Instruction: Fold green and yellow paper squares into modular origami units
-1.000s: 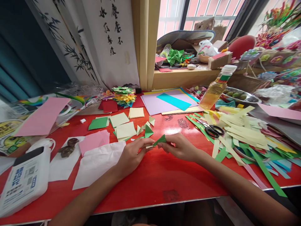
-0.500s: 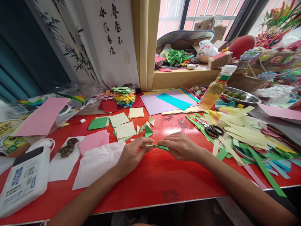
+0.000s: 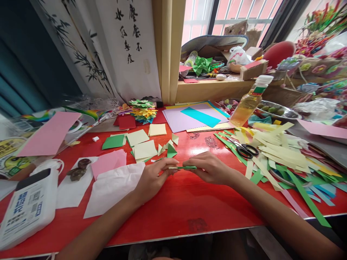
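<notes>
Between my two hands, just above the red table (image 3: 189, 206), is a small folded green and cream paper piece (image 3: 187, 167), seen edge-on. My left hand (image 3: 155, 177) pinches its cream end between thumb and fingers. My right hand (image 3: 210, 167) grips its green end, with the thumb below and the fingers on top. Just beyond my left hand stand small folded paper pieces, a green one (image 3: 171, 150) among them. Behind these lie cream paper squares (image 3: 145, 150) and a green paper square (image 3: 113, 141).
Black-handled scissors (image 3: 245, 150) and a heap of paper strips (image 3: 282, 148) lie to the right. A glass bottle (image 3: 248, 104) stands behind them. Left are pink paper (image 3: 110, 162), white tissue (image 3: 112, 186) and a white plastic box (image 3: 29, 206). Purple sheets (image 3: 176, 121) lie at the back.
The green end of the folded paper has risen slightly and now lies nearly level. My right fingers have shifted a little on it; my left hand has hardly moved.
</notes>
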The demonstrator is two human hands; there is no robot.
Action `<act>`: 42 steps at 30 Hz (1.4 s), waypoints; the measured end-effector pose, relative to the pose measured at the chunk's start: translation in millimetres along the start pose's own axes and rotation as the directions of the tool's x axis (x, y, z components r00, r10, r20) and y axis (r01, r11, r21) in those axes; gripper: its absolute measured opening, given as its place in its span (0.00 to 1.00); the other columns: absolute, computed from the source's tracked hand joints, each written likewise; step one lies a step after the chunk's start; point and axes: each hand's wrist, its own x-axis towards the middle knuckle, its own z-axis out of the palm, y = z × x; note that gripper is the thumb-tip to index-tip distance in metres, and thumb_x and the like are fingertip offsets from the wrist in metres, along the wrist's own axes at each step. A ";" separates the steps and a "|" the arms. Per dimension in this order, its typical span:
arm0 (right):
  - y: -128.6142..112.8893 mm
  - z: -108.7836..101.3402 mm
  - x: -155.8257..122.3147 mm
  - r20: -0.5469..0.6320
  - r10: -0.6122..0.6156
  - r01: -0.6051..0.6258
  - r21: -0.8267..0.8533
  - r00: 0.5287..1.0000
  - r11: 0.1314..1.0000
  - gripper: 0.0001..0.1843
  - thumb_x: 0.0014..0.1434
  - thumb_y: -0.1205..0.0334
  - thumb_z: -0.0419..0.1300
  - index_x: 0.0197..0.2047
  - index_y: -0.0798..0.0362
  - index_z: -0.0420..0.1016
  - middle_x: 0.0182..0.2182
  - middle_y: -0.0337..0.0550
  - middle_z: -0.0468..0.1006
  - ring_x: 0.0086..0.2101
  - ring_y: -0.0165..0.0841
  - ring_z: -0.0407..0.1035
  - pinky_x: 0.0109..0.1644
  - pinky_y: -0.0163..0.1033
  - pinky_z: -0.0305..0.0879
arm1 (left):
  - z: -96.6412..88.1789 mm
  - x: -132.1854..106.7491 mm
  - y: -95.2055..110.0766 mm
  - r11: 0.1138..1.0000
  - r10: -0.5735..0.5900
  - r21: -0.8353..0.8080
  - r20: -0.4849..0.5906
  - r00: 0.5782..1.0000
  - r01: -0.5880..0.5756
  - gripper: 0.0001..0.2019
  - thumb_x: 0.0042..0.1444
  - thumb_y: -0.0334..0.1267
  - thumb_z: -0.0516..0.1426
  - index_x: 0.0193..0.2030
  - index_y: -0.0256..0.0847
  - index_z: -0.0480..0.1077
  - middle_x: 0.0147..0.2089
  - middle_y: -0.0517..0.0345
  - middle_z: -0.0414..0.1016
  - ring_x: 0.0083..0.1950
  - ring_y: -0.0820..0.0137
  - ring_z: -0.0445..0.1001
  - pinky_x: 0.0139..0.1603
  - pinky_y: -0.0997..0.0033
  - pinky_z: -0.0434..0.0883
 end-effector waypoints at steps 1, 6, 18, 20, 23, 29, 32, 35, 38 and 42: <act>0.1 -0.1 -0.1 0.000 0.002 -0.002 0.005 1.000 1.000 0.12 0.60 0.67 0.46 0.38 0.56 0.70 0.21 0.39 0.69 0.21 0.25 0.59 0.25 0.32 0.51 | 0.1 -0.2 0.1 1.000 0.000 -0.001 0.000 1.000 0.000 0.09 0.55 0.33 0.51 0.43 0.43 0.66 0.39 0.61 0.75 0.37 0.72 0.76 0.39 0.74 0.73; 0.1 -0.5 -0.1 0.016 0.022 -0.023 0.032 1.000 0.999 0.11 0.59 0.68 0.47 0.39 0.56 0.70 0.21 0.39 0.69 0.21 0.25 0.59 0.25 0.31 0.51 | -0.1 -0.6 0.7 1.000 0.001 -0.002 0.007 1.000 -0.001 0.09 0.55 0.33 0.51 0.42 0.43 0.66 0.38 0.60 0.75 0.37 0.72 0.75 0.40 0.73 0.73; -2.2 0.3 0.3 0.061 0.042 -0.046 0.076 0.997 0.996 0.11 0.60 0.68 0.46 0.38 0.56 0.70 0.25 0.42 0.74 0.24 0.26 0.64 0.28 0.31 0.56 | 0.4 -2.3 -2.4 0.998 0.032 0.044 0.012 0.999 -0.033 0.09 0.56 0.34 0.51 0.43 0.44 0.66 0.41 0.60 0.74 0.39 0.72 0.75 0.42 0.72 0.73; -2.1 1.3 0.3 0.065 0.053 -0.060 0.108 0.996 0.992 0.11 0.59 0.68 0.47 0.38 0.56 0.70 0.25 0.42 0.74 0.24 0.26 0.64 0.28 0.31 0.56 | 0.3 -2.4 -2.3 0.997 0.033 0.063 0.010 0.999 -0.033 0.09 0.56 0.34 0.51 0.43 0.44 0.66 0.40 0.60 0.74 0.38 0.72 0.75 0.41 0.73 0.73; -1.9 4.1 0.6 0.039 0.079 -0.084 0.141 0.996 0.986 0.11 0.59 0.68 0.47 0.38 0.57 0.70 0.24 0.41 0.73 0.23 0.26 0.63 0.27 0.30 0.56 | 0.3 -2.3 -2.5 0.995 0.052 0.085 0.007 0.999 -0.053 0.09 0.56 0.33 0.50 0.43 0.44 0.66 0.40 0.60 0.74 0.37 0.73 0.75 0.41 0.74 0.73; -3.9 9.2 1.9 0.022 0.205 -0.202 0.295 0.979 0.934 0.10 0.59 0.68 0.48 0.34 0.57 0.70 0.21 0.38 0.71 0.20 0.23 0.59 0.24 0.28 0.54 | 1.7 -1.9 -2.3 0.986 0.112 0.126 0.008 0.994 -0.112 0.08 0.56 0.34 0.51 0.43 0.43 0.66 0.39 0.61 0.74 0.37 0.74 0.75 0.40 0.76 0.72; -5.6 7.4 2.8 0.062 0.232 -0.240 0.304 0.971 0.922 0.09 0.59 0.67 0.48 0.32 0.57 0.69 0.21 0.38 0.71 0.21 0.23 0.60 0.25 0.29 0.55 | 2.1 -1.2 -1.4 0.988 0.108 0.112 0.002 0.994 -0.107 0.08 0.56 0.34 0.51 0.43 0.43 0.66 0.39 0.61 0.75 0.37 0.74 0.75 0.39 0.77 0.72; -7.9 3.1 4.4 0.106 0.244 -0.264 0.277 0.964 0.924 0.10 0.60 0.67 0.47 0.32 0.56 0.67 0.22 0.38 0.71 0.22 0.24 0.61 0.26 0.29 0.55 | 1.8 -1.3 -1.2 0.990 0.102 0.100 0.000 0.995 -0.102 0.08 0.56 0.34 0.51 0.43 0.43 0.66 0.38 0.61 0.75 0.38 0.73 0.75 0.39 0.77 0.73; -10.3 -0.6 6.4 0.156 0.258 -0.290 0.246 0.954 0.925 0.11 0.61 0.65 0.45 0.31 0.56 0.65 0.23 0.38 0.70 0.23 0.25 0.62 0.26 0.30 0.54 | 1.4 -2.3 -1.6 0.990 0.102 0.097 -0.003 0.995 -0.101 0.08 0.56 0.34 0.51 0.43 0.42 0.66 0.39 0.61 0.75 0.38 0.73 0.75 0.40 0.76 0.73; -9.7 -0.6 7.5 0.169 0.296 -0.318 0.126 0.940 0.940 0.15 0.62 0.58 0.44 0.29 0.55 0.63 0.21 0.38 0.68 0.21 0.26 0.59 0.25 0.31 0.51 | 1.6 -3.1 -1.7 0.993 0.099 0.070 0.000 0.995 -0.099 0.08 0.56 0.34 0.51 0.43 0.41 0.66 0.39 0.60 0.75 0.38 0.73 0.75 0.41 0.75 0.73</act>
